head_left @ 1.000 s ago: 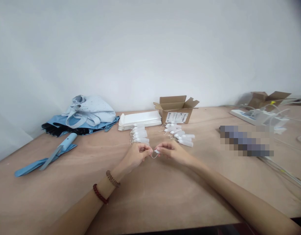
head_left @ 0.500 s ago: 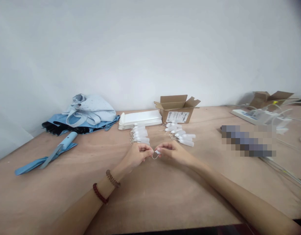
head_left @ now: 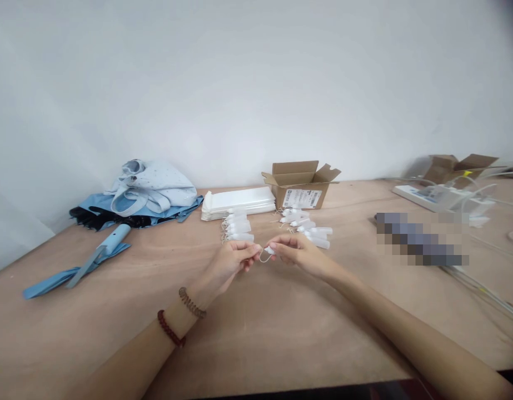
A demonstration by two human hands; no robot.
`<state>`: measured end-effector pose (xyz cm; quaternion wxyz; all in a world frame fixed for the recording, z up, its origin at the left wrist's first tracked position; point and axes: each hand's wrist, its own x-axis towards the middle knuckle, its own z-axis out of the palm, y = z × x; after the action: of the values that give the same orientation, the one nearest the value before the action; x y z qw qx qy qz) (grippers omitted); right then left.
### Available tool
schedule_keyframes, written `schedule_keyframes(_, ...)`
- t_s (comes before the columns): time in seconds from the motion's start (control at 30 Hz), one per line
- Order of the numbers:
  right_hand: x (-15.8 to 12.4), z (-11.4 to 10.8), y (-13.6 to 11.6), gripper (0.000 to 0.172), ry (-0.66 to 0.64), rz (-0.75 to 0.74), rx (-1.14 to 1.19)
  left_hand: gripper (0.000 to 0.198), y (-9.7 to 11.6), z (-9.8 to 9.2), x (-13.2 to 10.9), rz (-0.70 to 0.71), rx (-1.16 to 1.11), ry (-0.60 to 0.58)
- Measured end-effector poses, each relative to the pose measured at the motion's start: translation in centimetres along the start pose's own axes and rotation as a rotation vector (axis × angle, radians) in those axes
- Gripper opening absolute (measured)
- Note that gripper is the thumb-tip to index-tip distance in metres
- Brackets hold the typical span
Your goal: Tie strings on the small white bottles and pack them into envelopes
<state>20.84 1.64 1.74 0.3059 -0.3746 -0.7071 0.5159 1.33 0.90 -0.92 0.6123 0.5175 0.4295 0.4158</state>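
Note:
My left hand (head_left: 235,259) pinches the end of a thin pale string (head_left: 261,258) between thumb and forefinger. Close beside it, my right hand (head_left: 298,253) is closed on a small white bottle cap (head_left: 269,250) with a pointed tip; whether a bottle body is behind the fingers is hidden. The string loops down between the two hands. Just beyond my left hand lies a row of small translucent bottles (head_left: 238,226) with strings at their tips. Another loose group of such bottles (head_left: 304,223) lies beyond my right hand.
Behind the bottles are a stack of white flat packages (head_left: 239,201) and an open cardboard box (head_left: 302,194). A blue umbrella (head_left: 114,239) and a light-blue cloth bag (head_left: 156,186) lie at left. A power strip (head_left: 423,198), cables and a blurred-out object (head_left: 418,236) are at right.
Both hands have risen slightly, still close together. My left fingers have shifted a little, and the string loop between the hands shows slightly wider.

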Motion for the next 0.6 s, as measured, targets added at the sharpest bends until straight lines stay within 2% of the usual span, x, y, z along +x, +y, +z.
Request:
schedule_keyframes(0.17,-0.1,0.1,-0.2,0.036,0.014,-0.009,-0.004,0.034,0.2,0.1,0.0,0.008,0.059,0.028)
schedule_keyframes(0.3,0.0,0.2,0.1,0.035,0.004,-0.013,-0.008,0.035,-0.2,0.1,0.1,0.058,0.216,0.031)
schedule_keyframes(0.47,0.2,0.2,0.1,0.035,-0.02,-0.022,-0.071,0.033,-0.4,0.1,0.3,0.073,0.261,0.039)
schedule_keyframes(0.53,0.3,0.1,0.2,0.036,0.005,-0.038,-0.124,0.033,-0.3,-0.2,0.5,0.094,0.271,0.082)
schedule_keyframes(0.6,0.5,-0.2,0.5,0.036,0.068,-0.072,-0.202,0.031,0.1,-0.9,0.8,0.148,0.291,0.175)
